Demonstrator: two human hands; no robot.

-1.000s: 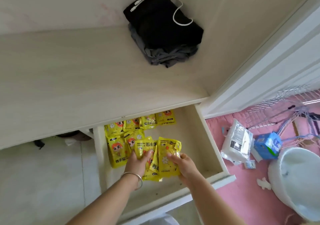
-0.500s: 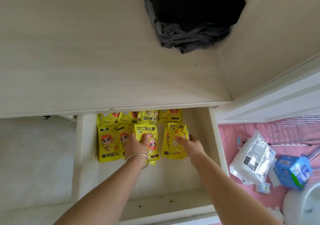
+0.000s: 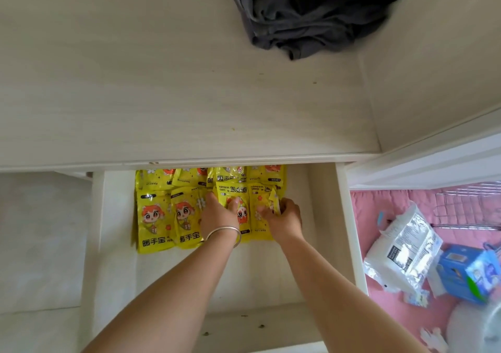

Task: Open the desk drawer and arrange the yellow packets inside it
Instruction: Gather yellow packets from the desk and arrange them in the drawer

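The pale wood-grain table lies beyond the hands, and a crumpled dark grey and black cloth bundle rests on it far ahead of the right hand. Under its front edge the open white drawer carries the flat yellow cartoon-printed packets, in two overlapping rows under and left of both hands.

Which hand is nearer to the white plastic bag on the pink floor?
Right. The right hand is in the drawer's right part, nearer the white plastic bag; the left hand lies further left.
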